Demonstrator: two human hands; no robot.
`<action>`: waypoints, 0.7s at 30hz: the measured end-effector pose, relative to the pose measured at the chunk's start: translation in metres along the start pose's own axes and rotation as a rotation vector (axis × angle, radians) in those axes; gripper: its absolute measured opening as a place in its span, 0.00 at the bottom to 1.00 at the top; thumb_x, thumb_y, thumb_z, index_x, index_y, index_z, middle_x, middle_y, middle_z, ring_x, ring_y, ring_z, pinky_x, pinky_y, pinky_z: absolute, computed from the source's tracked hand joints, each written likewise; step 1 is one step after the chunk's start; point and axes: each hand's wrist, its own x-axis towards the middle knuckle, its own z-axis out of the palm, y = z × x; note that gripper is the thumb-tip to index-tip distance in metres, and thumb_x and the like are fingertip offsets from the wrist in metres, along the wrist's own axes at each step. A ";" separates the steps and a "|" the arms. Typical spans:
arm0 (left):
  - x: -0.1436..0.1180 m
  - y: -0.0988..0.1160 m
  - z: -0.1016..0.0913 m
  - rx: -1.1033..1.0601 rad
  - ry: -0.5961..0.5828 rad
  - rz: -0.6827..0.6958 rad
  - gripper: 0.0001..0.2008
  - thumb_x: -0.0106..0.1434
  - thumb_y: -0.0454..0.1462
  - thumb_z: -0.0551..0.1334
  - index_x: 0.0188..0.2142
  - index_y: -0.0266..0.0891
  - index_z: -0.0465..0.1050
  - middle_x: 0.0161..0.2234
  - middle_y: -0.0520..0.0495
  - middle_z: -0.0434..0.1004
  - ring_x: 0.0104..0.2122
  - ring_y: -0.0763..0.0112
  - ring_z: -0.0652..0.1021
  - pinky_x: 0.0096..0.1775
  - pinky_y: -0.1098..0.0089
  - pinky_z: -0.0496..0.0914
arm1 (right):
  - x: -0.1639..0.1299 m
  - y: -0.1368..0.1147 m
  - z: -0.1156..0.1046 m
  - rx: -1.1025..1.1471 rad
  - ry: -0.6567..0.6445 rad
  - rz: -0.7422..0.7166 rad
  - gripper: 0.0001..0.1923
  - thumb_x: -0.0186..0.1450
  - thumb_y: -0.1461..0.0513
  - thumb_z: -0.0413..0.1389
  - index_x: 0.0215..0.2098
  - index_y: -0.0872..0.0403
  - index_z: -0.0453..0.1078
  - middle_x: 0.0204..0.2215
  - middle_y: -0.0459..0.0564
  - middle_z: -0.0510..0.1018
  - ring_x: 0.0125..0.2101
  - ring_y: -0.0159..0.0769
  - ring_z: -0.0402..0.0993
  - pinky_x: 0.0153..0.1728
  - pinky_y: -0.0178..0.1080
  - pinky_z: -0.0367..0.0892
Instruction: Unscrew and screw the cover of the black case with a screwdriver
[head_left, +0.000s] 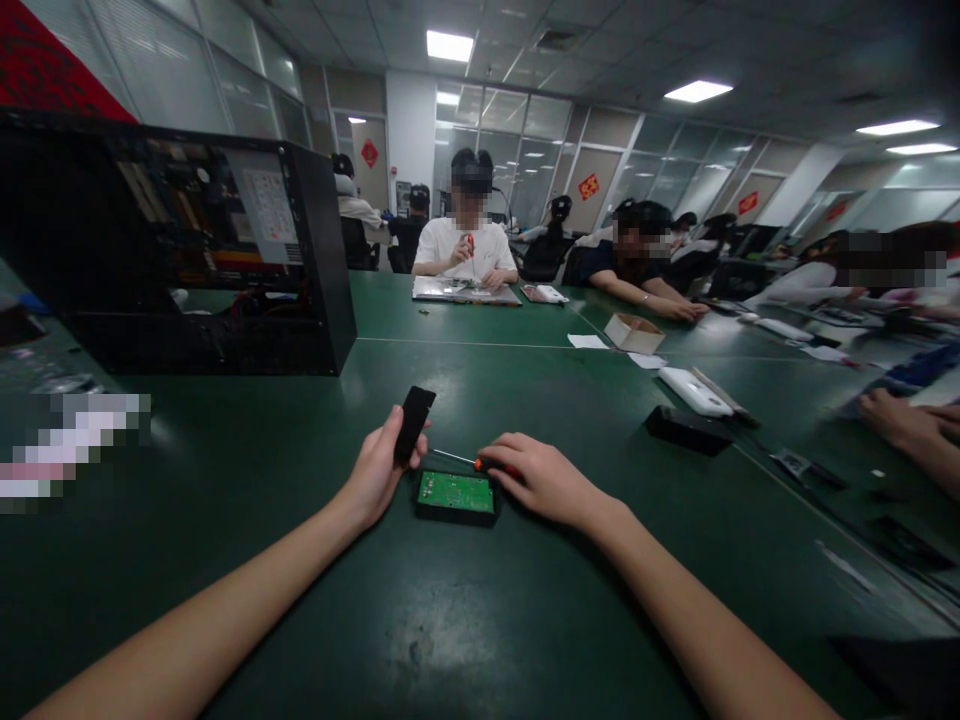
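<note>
Between my hands a small black case (457,516) lies on the green table, its top off and a green circuit board (454,490) showing inside. My left hand (377,470) grips a flat black cover (413,424), held up at a tilt just left of the case. A screwdriver (491,465) with an orange and black handle is in my right hand (544,475), behind the case's right end. Its thin metal shaft points left, toward my left fingers; I cannot tell whether the tip touches anything.
An opened black computer tower (319,260) stands at the left. To the right lie a black box-shaped part (688,428), a white device (694,391) and a small cardboard box (634,333). Across the table a person in white (435,245) works on a flat panel (465,292).
</note>
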 end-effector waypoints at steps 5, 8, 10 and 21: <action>0.001 0.002 -0.003 -0.110 -0.040 -0.044 0.27 0.65 0.56 0.62 0.40 0.31 0.77 0.24 0.51 0.73 0.19 0.78 0.64 0.27 0.74 0.63 | 0.002 -0.027 0.002 0.139 0.153 -0.096 0.19 0.74 0.54 0.49 0.57 0.54 0.69 0.49 0.57 0.77 0.48 0.42 0.72 0.50 0.46 0.69; 0.003 0.003 -0.006 -0.198 -0.057 -0.112 0.25 0.66 0.55 0.62 0.41 0.32 0.76 0.24 0.50 0.73 0.18 0.79 0.64 0.27 0.74 0.64 | 0.004 -0.049 0.011 0.129 0.117 -0.123 0.29 0.69 0.48 0.56 0.62 0.53 0.64 0.55 0.59 0.74 0.52 0.47 0.71 0.52 0.50 0.68; 0.004 0.003 -0.008 -0.243 -0.063 -0.148 0.24 0.67 0.53 0.60 0.42 0.32 0.76 0.25 0.50 0.72 0.18 0.78 0.64 0.27 0.73 0.64 | 0.005 -0.062 0.019 0.079 0.076 -0.108 0.29 0.69 0.51 0.57 0.64 0.53 0.61 0.57 0.60 0.73 0.53 0.48 0.70 0.54 0.51 0.68; 0.003 0.000 -0.006 -0.115 -0.123 -0.066 0.23 0.62 0.54 0.67 0.36 0.32 0.75 0.30 0.49 0.73 0.24 0.77 0.67 0.29 0.74 0.63 | -0.013 -0.061 -0.003 0.231 0.262 0.026 0.22 0.70 0.58 0.56 0.62 0.48 0.65 0.55 0.55 0.75 0.54 0.43 0.73 0.56 0.46 0.71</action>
